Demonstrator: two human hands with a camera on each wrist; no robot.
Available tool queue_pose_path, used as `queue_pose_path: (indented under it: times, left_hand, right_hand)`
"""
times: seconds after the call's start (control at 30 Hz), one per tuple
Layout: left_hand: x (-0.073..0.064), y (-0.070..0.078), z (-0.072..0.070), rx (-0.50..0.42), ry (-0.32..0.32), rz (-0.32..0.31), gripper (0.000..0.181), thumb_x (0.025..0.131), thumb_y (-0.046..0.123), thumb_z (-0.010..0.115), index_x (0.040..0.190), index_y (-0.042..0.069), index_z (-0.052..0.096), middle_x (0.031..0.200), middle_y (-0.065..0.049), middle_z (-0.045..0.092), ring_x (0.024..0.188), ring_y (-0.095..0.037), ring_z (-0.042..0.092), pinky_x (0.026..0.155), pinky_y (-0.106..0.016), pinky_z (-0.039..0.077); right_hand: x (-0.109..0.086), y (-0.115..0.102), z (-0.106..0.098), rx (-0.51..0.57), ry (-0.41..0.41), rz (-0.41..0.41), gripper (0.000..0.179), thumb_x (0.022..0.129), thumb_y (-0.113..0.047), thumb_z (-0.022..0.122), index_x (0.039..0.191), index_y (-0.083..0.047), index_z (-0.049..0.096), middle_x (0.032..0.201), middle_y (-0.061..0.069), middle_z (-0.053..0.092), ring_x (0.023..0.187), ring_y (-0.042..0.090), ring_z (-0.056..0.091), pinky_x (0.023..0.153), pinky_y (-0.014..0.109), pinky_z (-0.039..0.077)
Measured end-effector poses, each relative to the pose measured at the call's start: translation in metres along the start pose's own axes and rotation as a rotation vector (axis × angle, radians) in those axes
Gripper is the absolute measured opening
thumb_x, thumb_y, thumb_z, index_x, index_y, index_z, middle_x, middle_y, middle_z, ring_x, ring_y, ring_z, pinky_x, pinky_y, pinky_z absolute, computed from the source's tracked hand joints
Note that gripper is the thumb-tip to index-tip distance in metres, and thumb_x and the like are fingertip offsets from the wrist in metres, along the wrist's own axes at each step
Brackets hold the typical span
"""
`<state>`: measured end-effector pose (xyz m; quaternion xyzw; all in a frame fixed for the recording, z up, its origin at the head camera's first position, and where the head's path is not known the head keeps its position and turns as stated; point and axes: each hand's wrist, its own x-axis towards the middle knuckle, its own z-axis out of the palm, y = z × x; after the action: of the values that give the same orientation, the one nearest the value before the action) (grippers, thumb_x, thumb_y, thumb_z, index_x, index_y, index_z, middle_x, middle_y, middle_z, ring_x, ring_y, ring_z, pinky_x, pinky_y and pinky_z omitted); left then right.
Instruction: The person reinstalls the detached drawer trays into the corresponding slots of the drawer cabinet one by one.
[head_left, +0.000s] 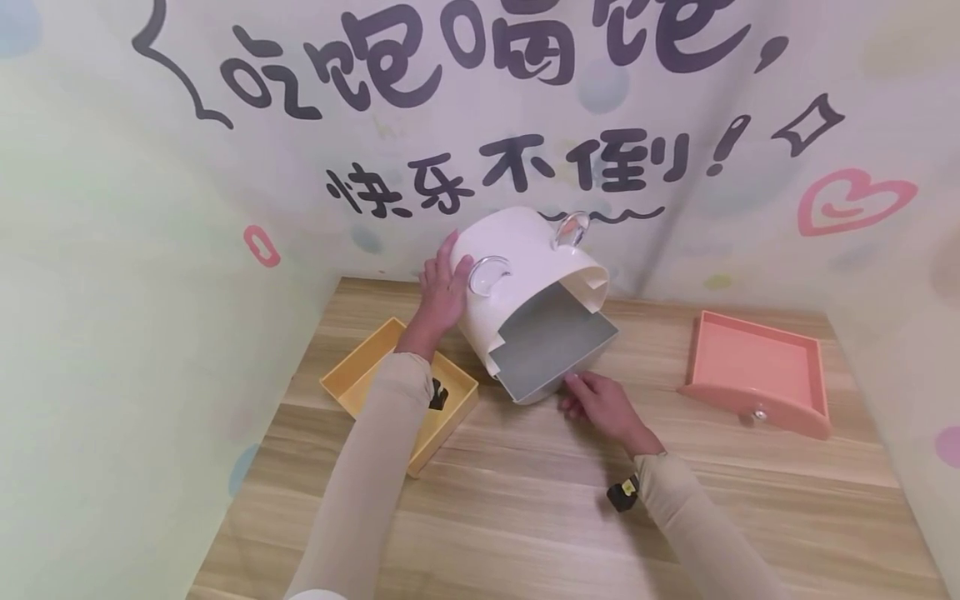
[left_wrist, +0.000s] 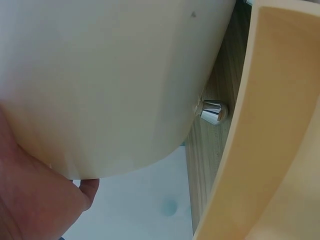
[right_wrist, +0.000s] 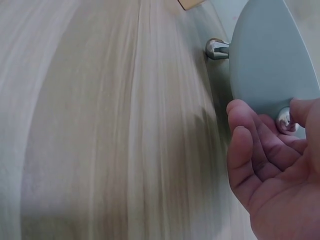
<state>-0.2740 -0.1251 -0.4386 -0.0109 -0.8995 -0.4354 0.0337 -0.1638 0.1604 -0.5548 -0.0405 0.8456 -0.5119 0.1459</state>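
A white rounded storage box (head_left: 517,250) with shiny silver ears sits tilted near the wall in the head view. Its left side is gripped by my left hand (head_left: 444,292); in the left wrist view, fingers curl behind the box's edge. A grey drawer (head_left: 551,342) sticks partway out of the box's front opening. My right hand (head_left: 603,406) is at the drawer's front, and the right wrist view shows thumb and fingers pinching its silver knob (right_wrist: 286,121). A small silver foot (left_wrist: 214,112) of the box shows in the left wrist view.
A yellow drawer (head_left: 360,362) lies left of the box, partly under my left forearm. To the right lies a pink drawer (head_left: 757,358) with a silver knob. Walls enclose the back and both sides of the wooden tabletop (head_left: 525,500).
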Motion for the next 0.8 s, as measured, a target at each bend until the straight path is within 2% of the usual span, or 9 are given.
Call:
queue_pose_path:
  times: [0.3, 0.43, 0.8]
  left_hand:
    - [0.001, -0.001, 0.002, 0.006, 0.011, 0.012, 0.059, 0.106, 0.058, 0.028, 0.161, 0.041, 0.012, 0.146, -0.022, 0.032, 0.128, -0.039, 0.03, 0.111, -0.06, 0.032]
    - [0.002, -0.002, 0.002, 0.003, 0.009, 0.012, 0.059, 0.106, 0.059, 0.028, 0.161, 0.043, 0.011, 0.146, -0.022, 0.033, 0.127, -0.038, 0.03, 0.111, -0.06, 0.032]
    - [0.003, -0.005, 0.003, -0.002, 0.008, 0.023, 0.059, 0.106, 0.057, 0.028, 0.161, 0.042, 0.011, 0.148, -0.022, 0.032, 0.129, -0.038, 0.028, 0.112, -0.059, 0.03]
  right_hand:
    - [0.003, -0.002, 0.005, -0.002, 0.021, 0.006, 0.05, 0.108, -0.047, 0.043, 0.104, -0.002, 0.067, 0.088, 0.013, 0.074, 0.07, 0.016, 0.065, 0.062, 0.027, 0.054]
    - [0.007, -0.003, 0.007, 0.0, 0.025, -0.002, 0.05, 0.108, -0.047, 0.044, 0.103, -0.002, 0.067, 0.087, 0.013, 0.074, 0.068, 0.016, 0.065, 0.061, 0.027, 0.054]
    - [0.015, -0.01, 0.008, -0.012, -0.001, 0.004, 0.052, 0.109, -0.046, 0.041, 0.106, -0.001, 0.066, 0.088, 0.013, 0.072, 0.07, 0.016, 0.063, 0.062, 0.027, 0.053]
